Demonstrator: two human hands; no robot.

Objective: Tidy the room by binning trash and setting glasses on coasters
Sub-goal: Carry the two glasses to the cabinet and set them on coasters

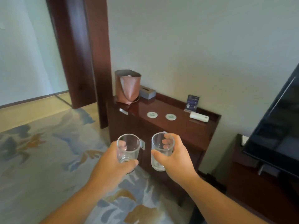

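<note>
We see two bare hands held out over a patterned carpet [40, 159], each grasping an empty clear drinking glass. The left hand [111, 162] wraps its fingers around the lower half of the left glass [128, 148], thumb near the base. The right hand [174, 156] grips the right glass [161, 152], thumb across the near side and fingers curled round the far side up to the rim. Both glasses stand roughly upright, side by side but apart, in the air nearer to us than a dark wooden cabinet [161, 126]. On the cabinet top lie two round pale coasters, the left coaster [152, 114] and the right coaster [170, 117], both bare. At the far left stands a brown leather bin [127, 88] with a grey tissue box [147, 93] just beside it; to the right are a blue card stand [192, 102] and a white oblong device [199, 117]. A black television [278, 126] fills the right edge.
</note>
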